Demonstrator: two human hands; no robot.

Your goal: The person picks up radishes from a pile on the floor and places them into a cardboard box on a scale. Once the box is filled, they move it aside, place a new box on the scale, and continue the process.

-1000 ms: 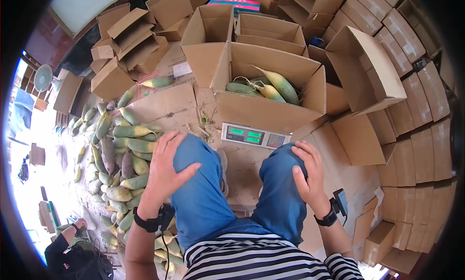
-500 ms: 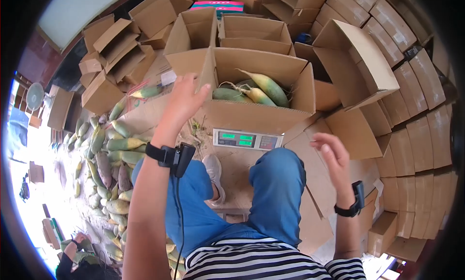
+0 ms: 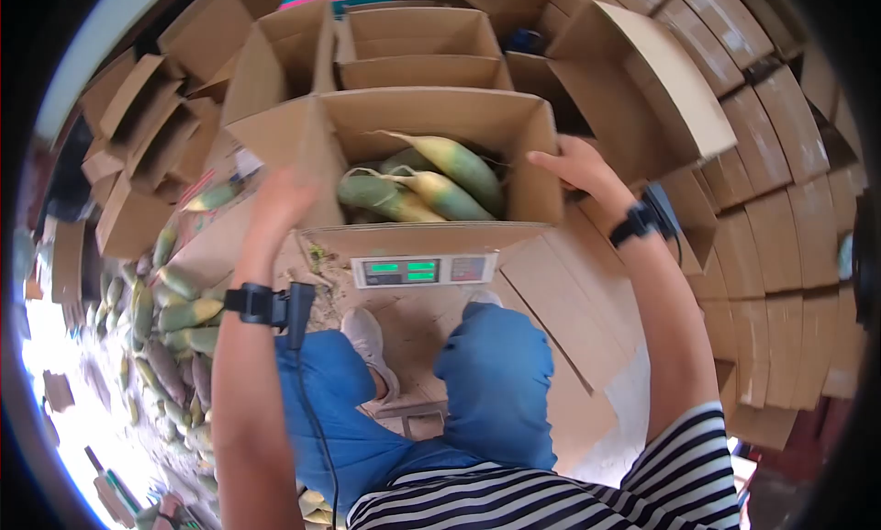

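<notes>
An open cardboard box [image 3: 418,242] holds several large green radishes [image 3: 459,174] with pale yellow ends and thin roots. It appears to rest on a digital scale [image 3: 376,279], whose green displays are lit below the front wall. My right hand [image 3: 585,167] grips the box's right side, thumb at the top edge and fingers partly hidden outside. At the left side, my left hand [image 3: 283,198] is close to the box flap, smeared by motion. Whether it touches the cardboard I cannot make out.
More radishes [image 3: 191,315] lie heaped on the floor at left. Open boxes [image 3: 422,34] stand behind and at far left. Another open box [image 3: 633,89] is tilted at right, before stacked closed cartons [image 3: 766,145]. A person's hand [image 3: 170,507] shows at bottom left.
My right hand has moved up and inward onto the box's right side. My left hand has dropped alongside the left flap. The view has shifted, so the box sits further left.
</notes>
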